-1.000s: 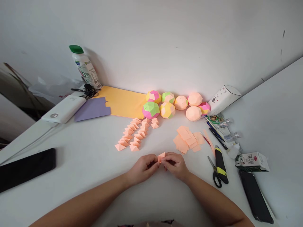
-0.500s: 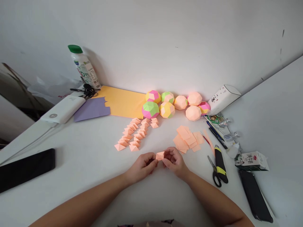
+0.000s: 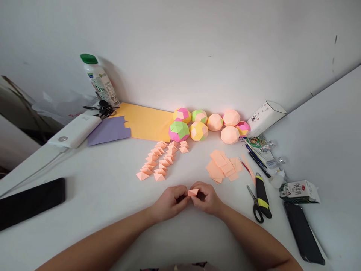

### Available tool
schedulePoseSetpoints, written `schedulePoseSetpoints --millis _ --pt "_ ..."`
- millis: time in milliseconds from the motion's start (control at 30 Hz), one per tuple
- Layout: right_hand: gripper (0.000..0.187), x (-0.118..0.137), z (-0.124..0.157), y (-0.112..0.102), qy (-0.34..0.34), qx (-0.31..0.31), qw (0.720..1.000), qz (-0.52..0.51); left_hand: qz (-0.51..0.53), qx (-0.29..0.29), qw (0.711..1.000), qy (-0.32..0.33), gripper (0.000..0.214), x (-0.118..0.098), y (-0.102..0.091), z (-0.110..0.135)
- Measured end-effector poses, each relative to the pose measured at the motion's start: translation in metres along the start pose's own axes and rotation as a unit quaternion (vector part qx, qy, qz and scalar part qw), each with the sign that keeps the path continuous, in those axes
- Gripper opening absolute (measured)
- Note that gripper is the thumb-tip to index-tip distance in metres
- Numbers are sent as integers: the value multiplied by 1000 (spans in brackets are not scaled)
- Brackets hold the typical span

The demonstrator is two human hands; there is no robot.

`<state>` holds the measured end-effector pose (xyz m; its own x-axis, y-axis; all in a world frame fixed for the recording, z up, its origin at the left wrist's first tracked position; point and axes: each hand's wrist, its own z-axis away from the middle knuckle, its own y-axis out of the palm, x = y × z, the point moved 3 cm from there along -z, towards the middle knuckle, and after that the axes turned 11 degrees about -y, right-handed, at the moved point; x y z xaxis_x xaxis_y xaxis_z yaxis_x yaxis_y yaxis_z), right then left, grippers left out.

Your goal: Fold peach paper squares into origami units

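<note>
A small folded piece of peach paper (image 3: 193,192) is pinched between my two hands, above the near part of the table. My left hand (image 3: 172,202) grips its left side with thumb and fingers, and my right hand (image 3: 207,198) closes on its right side. Beyond my left hand, folded peach paper units (image 3: 150,162) lie in overlapping rows. A loose pile of flat peach paper pieces (image 3: 222,165) sits beyond my right hand. Several faceted paper balls (image 3: 199,131) in peach, green, pink and yellow stand against the wall.
Scissors (image 3: 257,210) and a black-yellow cutter (image 3: 263,197) lie at right, near pens (image 3: 257,160), a milk carton (image 3: 299,192) and a dark phone (image 3: 304,233). At left are another phone (image 3: 34,203), a power bank (image 3: 75,131), orange paper (image 3: 150,122), purple paper (image 3: 109,130) and a bottle (image 3: 101,81).
The folded paper has come slightly nearer to me and tilted, so less of its face shows. My hands have drawn closer together around it.
</note>
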<state>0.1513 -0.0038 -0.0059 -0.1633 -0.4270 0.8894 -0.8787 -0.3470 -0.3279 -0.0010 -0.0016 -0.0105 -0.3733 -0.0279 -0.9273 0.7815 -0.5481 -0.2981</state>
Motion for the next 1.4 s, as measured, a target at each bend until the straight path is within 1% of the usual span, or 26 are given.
schedulePoseSetpoints --millis 100,200,300,367,400,433,500,533,567,667,733,833,967,1067,1133,1267,1400 --pt "4 2 -1 -1 -10 -11 1000 17 13 11 1000 -11 22 -1 -1 0" --pt "8 3 -1 -5 7 -26 1000 5 40 21 998 -33 23 -2 -3 0" --pt "10 1 1 -6 36 -41 996 -67 69 29 996 -45 24 -2 -5 0" --pt "8 -1 3 -5 40 -57 990 -122 85 34 994 -55 24 -2 -6 0" --pt "8 -1 5 -5 30 -66 989 -131 91 38 993 -59 24 -2 -6 0" --pt "12 -2 6 -5 13 -74 990 -122 95 42 993 -63 25 -2 -6 0" --pt "30 -1 6 -4 -32 -64 995 -67 99 50 992 -65 26 -3 -6 0" --pt "35 1 6 -3 -58 -58 996 -33 100 53 992 -63 27 -4 -6 0" --pt "36 2 5 -3 -85 -50 995 0 99 55 992 -60 28 -4 -6 0" --pt "31 8 1 -4 -151 -43 985 69 94 60 992 -55 33 -3 -6 -1" --pt "28 9 0 -6 -164 -48 982 85 95 62 992 -55 38 -2 -5 -1" --pt "23 6 1 -7 -138 -66 985 80 101 53 992 -49 44 2 -5 -1" --pt "20 0 4 -8 -66 -74 994 45 143 28 988 -59 47 4 -5 -2" --pt "20 -2 4 -9 -3 -78 997 21 191 4 979 -72 44 3 -7 -2" --pt "20 -1 3 -9 26 -83 996 4 221 -12 972 -81 39 2 -8 -2" --pt "23 0 2 -8 50 -75 996 -9 261 -27 961 -89 26 2 -8 -3" --pt "23 0 2 -8 67 -59 996 -15 266 -24 960 -83 24 2 -8 -4"
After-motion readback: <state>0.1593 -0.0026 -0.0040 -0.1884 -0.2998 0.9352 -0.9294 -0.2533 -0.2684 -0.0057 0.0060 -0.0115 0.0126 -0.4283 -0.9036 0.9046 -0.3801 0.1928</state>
